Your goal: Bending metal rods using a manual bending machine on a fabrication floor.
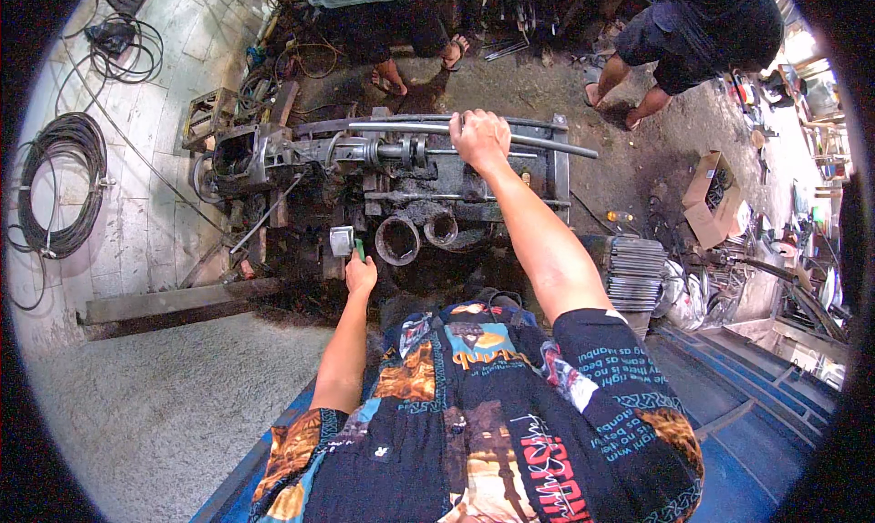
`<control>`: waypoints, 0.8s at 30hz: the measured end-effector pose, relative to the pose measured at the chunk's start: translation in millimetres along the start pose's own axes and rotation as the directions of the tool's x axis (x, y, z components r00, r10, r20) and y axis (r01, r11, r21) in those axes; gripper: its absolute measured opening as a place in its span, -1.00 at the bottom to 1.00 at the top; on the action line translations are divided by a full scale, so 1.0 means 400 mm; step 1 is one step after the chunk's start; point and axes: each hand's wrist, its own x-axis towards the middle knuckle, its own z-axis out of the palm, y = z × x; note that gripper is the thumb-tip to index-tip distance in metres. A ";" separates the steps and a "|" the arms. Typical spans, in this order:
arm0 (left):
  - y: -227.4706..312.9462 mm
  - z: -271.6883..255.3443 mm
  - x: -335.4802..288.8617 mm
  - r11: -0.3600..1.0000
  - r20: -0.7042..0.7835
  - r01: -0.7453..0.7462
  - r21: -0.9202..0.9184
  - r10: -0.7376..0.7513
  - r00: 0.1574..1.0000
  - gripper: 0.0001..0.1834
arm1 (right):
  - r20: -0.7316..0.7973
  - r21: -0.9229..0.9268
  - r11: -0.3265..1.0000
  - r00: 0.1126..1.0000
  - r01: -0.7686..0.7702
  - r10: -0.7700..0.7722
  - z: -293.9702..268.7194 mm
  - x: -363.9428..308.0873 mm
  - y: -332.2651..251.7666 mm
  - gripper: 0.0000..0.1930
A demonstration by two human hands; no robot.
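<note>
A lathe-like machine with a chuck and a dark bed lies across in front of me. My right hand is closed over a long grey metal rod along the machine's far side. The rod runs out to the right past the bed. Low on the near side, my left hand is wrapped round a small green handle, just beside a pale grey box. To the right of that hand are two round metal cups, their insides dark.
A ribbed motor stands right of my forearm. An open cardboard box sits on the floor at right. Coiled black cable lies at left. Two people stand beyond the machine, one at right. A metal beam lies at lower left.
</note>
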 end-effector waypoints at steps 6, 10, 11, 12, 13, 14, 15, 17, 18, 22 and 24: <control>0.005 0.000 -0.005 1.000 0.039 0.023 -0.020 -0.022 0.999 -0.47 | 0.025 -0.014 1.000 0.999 -0.024 0.024 0.002 -0.001 0.001 -0.49; -0.005 0.006 -0.002 0.999 0.062 0.046 -0.019 -0.045 0.997 -0.48 | -0.010 -0.013 1.000 1.000 -0.006 0.006 0.007 0.000 0.008 -0.49; -0.008 0.010 -0.002 0.997 0.062 0.072 -0.029 -0.070 0.996 -0.47 | -0.020 -0.014 1.000 1.000 -0.002 0.001 0.008 -0.001 0.007 -0.49; -0.010 0.013 -0.003 0.994 0.062 0.097 -0.039 -0.095 0.994 -0.46 | -0.019 -0.016 1.000 1.000 0.001 -0.001 0.008 -0.003 0.006 -0.49; -0.013 0.017 -0.005 0.994 0.063 0.099 -0.041 -0.096 0.993 -0.46 | -0.028 -0.027 0.999 0.999 0.018 -0.018 0.009 -0.004 0.006 -0.51; -0.018 0.023 -0.004 0.995 0.050 0.089 -0.042 -0.087 0.995 -0.44 | -0.037 -0.037 0.999 0.999 0.034 -0.036 0.009 -0.005 0.005 -0.53; -0.024 0.028 -0.004 0.996 0.038 0.080 -0.043 -0.078 0.996 -0.42 | -0.037 -0.039 0.999 0.999 0.037 -0.038 0.011 -0.004 0.004 -0.53; -0.032 0.032 -0.004 0.996 0.042 0.078 -0.052 -0.076 0.996 -0.41 | -0.028 -0.035 0.998 0.998 0.047 -0.048 0.012 -0.003 0.001 -0.51; -0.033 0.033 -0.005 0.995 0.046 0.075 -0.059 -0.072 0.996 -0.39 | -0.028 -0.039 0.998 0.998 0.049 -0.050 0.012 -0.005 0.001 -0.51; -0.034 0.034 -0.005 0.995 0.029 0.072 -0.064 -0.070 0.997 -0.39 | -0.012 -0.034 0.998 0.998 0.060 -0.060 0.011 -0.002 0.005 -0.51; -0.031 0.029 -0.008 0.997 0.045 0.063 -0.053 -0.061 0.997 -0.40 | -0.002 -0.028 0.997 0.997 0.073 -0.073 0.017 -0.003 0.021 -0.50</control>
